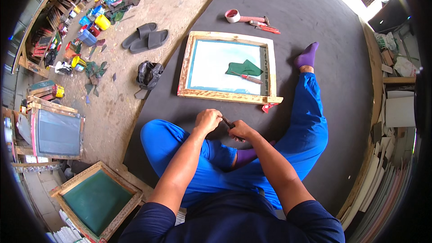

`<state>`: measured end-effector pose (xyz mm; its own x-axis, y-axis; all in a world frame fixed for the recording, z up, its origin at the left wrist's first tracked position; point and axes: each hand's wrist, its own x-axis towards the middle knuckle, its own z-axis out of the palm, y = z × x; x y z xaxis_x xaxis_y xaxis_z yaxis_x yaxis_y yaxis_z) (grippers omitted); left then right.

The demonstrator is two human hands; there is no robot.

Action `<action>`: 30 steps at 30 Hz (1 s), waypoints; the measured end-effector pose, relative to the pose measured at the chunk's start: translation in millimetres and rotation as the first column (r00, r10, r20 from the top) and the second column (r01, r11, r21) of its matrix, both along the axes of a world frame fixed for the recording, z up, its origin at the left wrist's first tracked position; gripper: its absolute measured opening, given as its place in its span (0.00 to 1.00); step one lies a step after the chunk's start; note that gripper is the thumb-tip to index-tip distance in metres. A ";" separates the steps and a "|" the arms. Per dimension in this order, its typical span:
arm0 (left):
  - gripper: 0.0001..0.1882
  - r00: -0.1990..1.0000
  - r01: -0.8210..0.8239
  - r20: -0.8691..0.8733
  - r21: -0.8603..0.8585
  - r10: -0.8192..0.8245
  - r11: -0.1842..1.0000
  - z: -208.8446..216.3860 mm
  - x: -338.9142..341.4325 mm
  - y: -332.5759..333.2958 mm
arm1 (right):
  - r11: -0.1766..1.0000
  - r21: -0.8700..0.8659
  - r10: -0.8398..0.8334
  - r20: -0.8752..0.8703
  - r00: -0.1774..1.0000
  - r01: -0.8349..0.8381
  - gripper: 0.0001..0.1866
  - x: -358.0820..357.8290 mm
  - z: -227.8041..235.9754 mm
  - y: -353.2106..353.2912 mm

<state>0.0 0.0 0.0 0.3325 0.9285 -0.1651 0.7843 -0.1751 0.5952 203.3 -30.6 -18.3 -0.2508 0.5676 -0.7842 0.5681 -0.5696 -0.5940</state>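
In front of my lap, my right hand (241, 130) is wrapped round a slim dark hand tool (228, 122) that looks like pliers. Its far end points up and left to my left hand (208, 120), whose fingers are closed at that tip; whatever they pinch is too small to make out. Just beyond both hands lies a wooden screen frame (225, 93) with pale mesh and a blue border. A dark green scrap (245, 68) and a small red-handled tool (252, 79) rest inside it. Red material (268, 107) sticks out under its near right corner.
Past the frame lie a tape roll (232, 15), a hammer (257, 19) and red-handled cutters (268, 29). My outstretched leg (310, 108) borders the right. Sandals (150, 40), a black bag (149, 74), paint pots (102, 22) and a green screen (96, 200) are leftward.
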 end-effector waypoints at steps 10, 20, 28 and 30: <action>0.08 1.000 0.016 -0.008 -0.083 -0.017 0.996 -6.7 -5.9 0.7 | 0.998 -0.064 -0.015 -0.109 0.994 0.008 0.12 1.4 -2.6 -4.1; 0.07 0.987 0.022 -0.153 -0.099 -0.037 0.995 -9.3 -7.7 0.9 | 0.985 -0.145 -0.113 -0.160 0.981 0.090 0.07 6.3 13.8 -1.2; 0.16 0.973 -0.039 -0.228 -0.106 0.014 0.994 9.8 2.3 -2.8 | 0.916 -0.032 -0.401 -0.074 0.913 0.399 0.12 57.2 23.2 17.8; 0.18 0.983 -0.051 -0.181 -0.045 0.042 0.998 5.4 4.3 -6.1 | 0.887 0.025 -0.460 -0.063 0.886 0.462 0.09 62.0 25.7 20.0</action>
